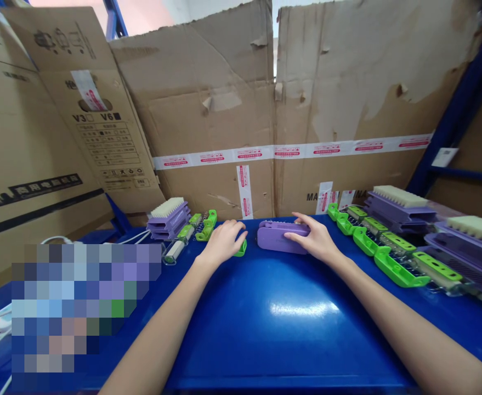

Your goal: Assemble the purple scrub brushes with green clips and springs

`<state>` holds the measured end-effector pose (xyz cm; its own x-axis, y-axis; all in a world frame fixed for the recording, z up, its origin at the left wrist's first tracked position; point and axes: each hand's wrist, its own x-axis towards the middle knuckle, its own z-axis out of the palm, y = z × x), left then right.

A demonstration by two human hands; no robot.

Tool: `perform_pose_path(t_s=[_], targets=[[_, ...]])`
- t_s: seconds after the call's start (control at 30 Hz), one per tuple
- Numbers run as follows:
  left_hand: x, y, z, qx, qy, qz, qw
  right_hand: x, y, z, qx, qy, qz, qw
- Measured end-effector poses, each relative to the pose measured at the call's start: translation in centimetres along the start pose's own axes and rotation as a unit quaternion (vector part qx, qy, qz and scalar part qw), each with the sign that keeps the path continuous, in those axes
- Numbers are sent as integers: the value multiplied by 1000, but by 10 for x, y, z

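Note:
A purple plastic case (279, 239), rounded at the ends and with small teeth along its top edge, stands on the blue table. My right hand (318, 237) grips its right end, thumb across the front face and fingers behind. To the left of it, my left hand (224, 241) is palm down with curled fingers, closed over a small green plastic piece (241, 249). Most of that piece is hidden beneath the hand. Just beyond the left hand lies another green curved piece (208, 227), beside several clear and green parts (187, 230).
Purple brush-like parts with cream bristle pads (169, 211) stand at left; similar ones (401, 203) are stacked at right. A row of green curved pieces (397, 269) runs along the right. Cardboard sheets (208, 120) wall the back. White cables and a blurred patch occupy the left.

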<state>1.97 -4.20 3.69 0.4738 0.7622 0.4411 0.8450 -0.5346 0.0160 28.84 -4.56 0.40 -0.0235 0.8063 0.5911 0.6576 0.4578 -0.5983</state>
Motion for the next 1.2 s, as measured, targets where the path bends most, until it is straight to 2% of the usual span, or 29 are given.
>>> perform_pose_path(t_s=[0.1,0.2,0.47,0.67,0.8,0.9,1.03,1.13,1.2], targets=[[1,5,4,-66,-9,22,998,0,-4,0,39,20,8,999],[1,7,9,-87,-29,37,995,-1,-11,-1,67,32,-1,997],[2,9,20,-163,57,23,985,-2,-21,-3,94,28,12,995],[4,16,25,-206,59,60,975,0,-24,-8,99,35,9,994],[6,9,19,-206,82,57,973,2,-22,-11,101,43,25,994],[7,-6,11,-173,127,3,977,4,-18,-13,78,67,43,994],[6,-29,2,-171,198,-135,956,5,-12,-14,32,102,64,992],[5,-40,1,-164,243,-210,933,3,-9,-8,-6,101,35,994],[5,-40,2,-165,256,-218,927,1,-9,-2,-38,85,-3,996]])
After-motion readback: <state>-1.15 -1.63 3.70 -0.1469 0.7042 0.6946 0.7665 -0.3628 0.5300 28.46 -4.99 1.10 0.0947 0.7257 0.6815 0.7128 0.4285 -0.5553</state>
